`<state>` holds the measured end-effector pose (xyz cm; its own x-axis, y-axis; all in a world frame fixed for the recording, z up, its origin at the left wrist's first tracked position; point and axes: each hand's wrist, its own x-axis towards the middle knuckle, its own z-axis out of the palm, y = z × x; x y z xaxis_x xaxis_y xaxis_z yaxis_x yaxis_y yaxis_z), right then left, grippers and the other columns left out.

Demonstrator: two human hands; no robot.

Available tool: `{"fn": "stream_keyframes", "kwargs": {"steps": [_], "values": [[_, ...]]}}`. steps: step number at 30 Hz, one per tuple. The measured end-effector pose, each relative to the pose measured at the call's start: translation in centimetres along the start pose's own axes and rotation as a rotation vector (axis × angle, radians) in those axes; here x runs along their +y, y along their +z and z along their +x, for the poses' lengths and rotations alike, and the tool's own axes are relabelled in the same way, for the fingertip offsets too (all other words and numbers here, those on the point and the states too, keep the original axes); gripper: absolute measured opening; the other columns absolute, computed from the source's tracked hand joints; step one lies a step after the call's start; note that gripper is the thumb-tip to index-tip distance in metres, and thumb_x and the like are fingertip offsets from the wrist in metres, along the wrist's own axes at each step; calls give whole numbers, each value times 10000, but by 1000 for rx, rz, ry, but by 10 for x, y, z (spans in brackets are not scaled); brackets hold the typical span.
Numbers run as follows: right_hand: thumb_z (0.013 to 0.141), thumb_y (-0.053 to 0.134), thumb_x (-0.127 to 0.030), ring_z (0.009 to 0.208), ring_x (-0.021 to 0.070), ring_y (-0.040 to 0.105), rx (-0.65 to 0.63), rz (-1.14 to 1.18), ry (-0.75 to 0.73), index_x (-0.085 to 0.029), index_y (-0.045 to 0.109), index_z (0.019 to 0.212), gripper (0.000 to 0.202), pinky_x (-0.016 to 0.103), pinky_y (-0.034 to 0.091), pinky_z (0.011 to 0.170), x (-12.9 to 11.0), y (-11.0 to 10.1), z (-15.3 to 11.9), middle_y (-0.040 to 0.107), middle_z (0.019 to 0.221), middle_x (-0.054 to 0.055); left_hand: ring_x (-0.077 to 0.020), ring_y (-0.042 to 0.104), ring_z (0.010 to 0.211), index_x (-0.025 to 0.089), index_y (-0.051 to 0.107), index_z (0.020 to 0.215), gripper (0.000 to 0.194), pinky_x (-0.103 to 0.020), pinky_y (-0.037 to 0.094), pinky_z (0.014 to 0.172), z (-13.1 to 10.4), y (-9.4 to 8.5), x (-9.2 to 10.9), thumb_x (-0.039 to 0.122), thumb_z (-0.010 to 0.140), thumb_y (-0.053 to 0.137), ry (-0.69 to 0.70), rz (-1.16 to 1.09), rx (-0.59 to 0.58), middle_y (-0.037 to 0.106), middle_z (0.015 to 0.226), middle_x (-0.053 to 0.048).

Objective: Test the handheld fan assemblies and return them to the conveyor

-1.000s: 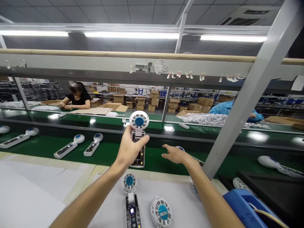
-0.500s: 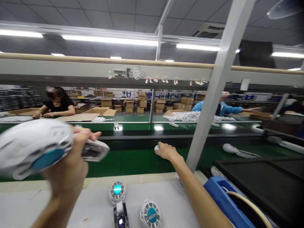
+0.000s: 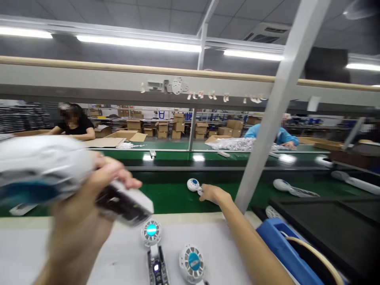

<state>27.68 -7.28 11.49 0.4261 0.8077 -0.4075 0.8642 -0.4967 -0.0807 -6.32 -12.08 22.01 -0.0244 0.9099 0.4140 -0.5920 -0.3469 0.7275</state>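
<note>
Blurred and close to the camera, a white handheld fan (image 3: 44,166) with a blue centre is gripped in my left hand (image 3: 86,202); its handle shows an exposed circuit board. My right hand (image 3: 215,194) reaches over the green conveyor belt, its fingers closed around the handle of another white handheld fan (image 3: 193,184). That fan's round head, with a blue centre, points left. On the white work surface below lie a partly open fan (image 3: 151,232) with a lit cyan centre and bare board, and a fan (image 3: 192,263) with a blue centre.
A slanted metal post (image 3: 276,107) rises just right of my right hand. A blue holder (image 3: 287,253) with a roll and a black tray (image 3: 329,221) stand at right. Another fan (image 3: 282,185) rests on the belt (image 3: 169,198). Two co-workers sit across the line.
My right hand has shifted from the fan's head to its handle, uncovering the head. My left hand has come lower and slightly right with its fan. The view has tilted a little.
</note>
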Motion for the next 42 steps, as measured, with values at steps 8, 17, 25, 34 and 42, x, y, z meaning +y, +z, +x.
{"fn": "stream_keyframes", "kwargs": {"steps": [8, 17, 25, 34, 42], "values": [[714, 721, -146, 1305, 359, 464, 74, -132, 15, -129, 585, 1214, 518, 481, 426, 989, -10, 15, 16, 600, 1264, 177, -162, 639, 581, 146, 588, 810, 170, -270, 561, 569, 26, 22, -29, 192, 721, 726, -533, -65, 40, 639, 646, -35], [557, 780, -174, 952, 342, 687, 126, 161, -158, -173, 593, 783, 294, 393, 522, 762, -11, 29, 27, 702, 936, 121, -152, 637, 615, 166, 586, 878, 313, -298, 576, 611, 26, 21, -40, 166, 644, 794, -482, -34, -39, 642, 718, -18], [881, 436, -441, 586, 134, 613, 143, 871, -438, -178, 500, 986, 291, 229, 438, 509, -39, 2, -9, 665, 793, 57, -139, 620, 664, 172, 584, 895, 332, -303, 567, 625, 24, 20, -40, 187, 643, 801, -387, 5, -92, 627, 803, -1], [826, 518, -351, 582, 154, 603, 250, 1457, -704, -159, 506, 1133, 362, 242, 444, 520, -42, -33, -94, 672, 761, 38, -153, 617, 682, 160, 580, 946, 371, -285, 545, 653, 26, 19, -47, 265, 666, 799, -379, 149, -104, 635, 737, -14], [869, 615, -408, 686, 187, 670, 346, 1509, -963, -210, 430, 1195, 424, 348, 569, 638, -46, -30, -128, 682, 915, 49, -145, 603, 645, 154, 629, 868, 354, -270, 538, 636, 22, 21, -44, 300, 622, 836, -366, 145, -118, 634, 686, -7]]}}
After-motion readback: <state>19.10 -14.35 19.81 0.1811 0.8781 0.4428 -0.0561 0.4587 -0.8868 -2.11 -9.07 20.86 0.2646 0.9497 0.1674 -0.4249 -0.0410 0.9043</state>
